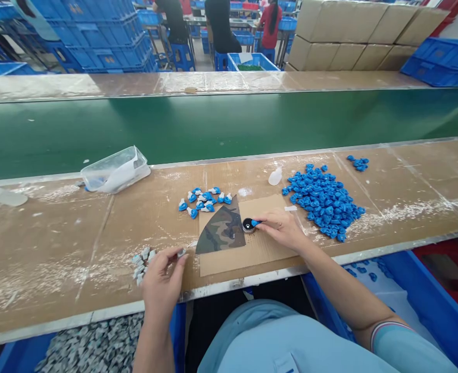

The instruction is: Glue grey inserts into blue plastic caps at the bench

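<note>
Blue piece (255, 223) at black pot (248, 225)

The right hand (279, 226) pinches the blue piece at the edge of the black pot, on cardboard (221, 265); the left hand (158, 281) pinches what seems a grey piece (181, 253), near the grey pile (139, 263)

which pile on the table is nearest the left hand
The grey pile, just beside the left hand; the blue-and-white pile and big blue pile lie farther off.

You're in a factory workshop. A long, flat green conveyor belt (198, 127) and stacked blue plastic crates (104, 39) face you.
</note>
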Action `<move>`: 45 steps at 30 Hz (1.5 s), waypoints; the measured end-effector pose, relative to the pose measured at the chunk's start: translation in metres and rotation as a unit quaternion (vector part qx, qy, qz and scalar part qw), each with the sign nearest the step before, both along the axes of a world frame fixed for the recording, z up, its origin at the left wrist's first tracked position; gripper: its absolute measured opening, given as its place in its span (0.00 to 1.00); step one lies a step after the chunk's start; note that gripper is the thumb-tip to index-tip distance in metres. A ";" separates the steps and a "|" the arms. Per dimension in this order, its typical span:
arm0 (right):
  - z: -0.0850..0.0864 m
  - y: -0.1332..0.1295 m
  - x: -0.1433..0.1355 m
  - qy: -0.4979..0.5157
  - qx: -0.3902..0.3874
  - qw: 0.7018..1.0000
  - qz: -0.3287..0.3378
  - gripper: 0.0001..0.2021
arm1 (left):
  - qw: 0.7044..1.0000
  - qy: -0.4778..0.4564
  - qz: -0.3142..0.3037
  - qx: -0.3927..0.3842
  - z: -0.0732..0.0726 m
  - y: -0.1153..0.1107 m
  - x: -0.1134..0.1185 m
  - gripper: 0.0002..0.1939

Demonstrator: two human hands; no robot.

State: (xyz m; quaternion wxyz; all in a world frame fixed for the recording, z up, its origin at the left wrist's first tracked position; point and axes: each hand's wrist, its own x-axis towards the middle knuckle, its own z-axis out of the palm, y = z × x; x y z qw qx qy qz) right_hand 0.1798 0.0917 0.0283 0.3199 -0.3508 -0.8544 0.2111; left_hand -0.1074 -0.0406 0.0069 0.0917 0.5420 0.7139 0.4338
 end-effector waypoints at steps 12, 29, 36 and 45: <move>0.003 0.000 0.000 -0.040 0.035 0.999 -0.001 0.09 | 0.980 -0.172 -0.097 -0.032 0.001 0.021 0.061 0.10; -0.002 -0.037 -0.020 0.097 -0.105 0.989 0.035 0.07 | 0.866 -0.481 -0.123 -0.061 -0.011 0.034 0.110 0.20; -0.001 -0.026 -0.013 0.055 -0.117 0.986 0.103 0.08 | 0.863 -0.473 -0.156 -0.083 -0.011 0.032 0.108 0.17; -0.021 -0.039 -0.022 0.134 -0.131 0.982 0.038 0.09 | 0.875 -0.462 -0.122 -0.076 -0.009 0.033 0.107 0.13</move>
